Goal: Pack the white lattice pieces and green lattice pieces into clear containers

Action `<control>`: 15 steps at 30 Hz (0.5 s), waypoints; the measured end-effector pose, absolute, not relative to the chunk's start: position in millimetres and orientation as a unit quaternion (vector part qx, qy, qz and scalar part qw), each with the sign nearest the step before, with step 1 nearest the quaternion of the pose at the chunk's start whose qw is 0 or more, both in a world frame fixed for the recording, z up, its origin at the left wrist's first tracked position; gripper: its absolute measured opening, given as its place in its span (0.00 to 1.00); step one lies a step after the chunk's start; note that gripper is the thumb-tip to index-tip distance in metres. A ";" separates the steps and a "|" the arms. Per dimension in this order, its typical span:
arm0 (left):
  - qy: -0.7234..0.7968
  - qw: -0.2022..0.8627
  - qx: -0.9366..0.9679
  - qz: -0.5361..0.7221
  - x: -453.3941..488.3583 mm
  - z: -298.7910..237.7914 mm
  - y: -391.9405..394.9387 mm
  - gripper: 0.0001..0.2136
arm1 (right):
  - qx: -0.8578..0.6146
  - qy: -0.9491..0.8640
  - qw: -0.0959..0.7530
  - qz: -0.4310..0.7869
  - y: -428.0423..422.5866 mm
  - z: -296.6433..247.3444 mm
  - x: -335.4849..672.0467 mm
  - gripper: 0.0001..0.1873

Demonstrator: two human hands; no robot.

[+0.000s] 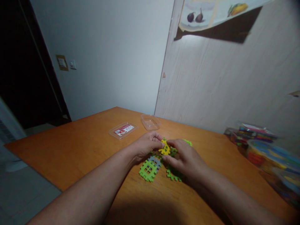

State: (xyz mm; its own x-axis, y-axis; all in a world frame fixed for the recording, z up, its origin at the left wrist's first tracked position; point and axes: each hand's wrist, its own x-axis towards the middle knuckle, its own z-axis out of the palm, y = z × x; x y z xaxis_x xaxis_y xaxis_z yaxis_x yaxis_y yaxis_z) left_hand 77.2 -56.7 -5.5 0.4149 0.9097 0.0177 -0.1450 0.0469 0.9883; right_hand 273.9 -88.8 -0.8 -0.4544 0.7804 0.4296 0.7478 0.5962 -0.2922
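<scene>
My left hand (146, 144) and my right hand (185, 158) meet over a cluster of toothed plastic tiles on the orange table (77, 147). Both pinch a yellow tile (165, 149) held between their fingertips. Below it lie a light green tile (147, 169) joined to a small grey tile (155, 161), and a darker green tile (173, 176) partly under my right palm. Another green piece (188, 142) shows behind my right hand.
A clear lid with a red and white label (123, 130) and an empty clear plastic tub (150, 121) lie further back. Containers of coloured pieces (260, 142) stand at the right edge. The wall is close behind; the table's left edge drops to the floor.
</scene>
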 end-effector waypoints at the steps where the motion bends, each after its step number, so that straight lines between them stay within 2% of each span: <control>1: 0.343 0.641 0.546 0.417 78.0 -4.7 -57.2 0.16 | -0.450 -0.851 0.269 0.031 -88.1 -2.0 273.4 0.24; 7: 0.377 0.612 0.526 0.454 78.9 1.2 -54.3 0.17 | -0.514 -0.791 0.332 0.008 -56.3 -1.2 320.9 0.22; 10: 0.422 0.568 0.533 0.464 75.9 1.9 -49.4 0.15 | -0.540 -0.773 0.332 -0.027 -38.3 -6.7 355.6 0.21; 15: 0.450 0.521 0.559 0.462 73.0 -1.9 -44.3 0.11 | -0.592 -0.738 0.325 0.005 -22.6 -31.4 380.8 0.22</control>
State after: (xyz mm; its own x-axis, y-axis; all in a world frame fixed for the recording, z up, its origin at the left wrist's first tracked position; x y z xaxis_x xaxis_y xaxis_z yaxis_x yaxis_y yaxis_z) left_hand 73.0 -44.3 -1.9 0.1678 0.9847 0.0473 0.0203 -0.0515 0.9985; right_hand 380.8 -22.6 -31.4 -0.0883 0.8761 0.4741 0.8696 0.2999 -0.3923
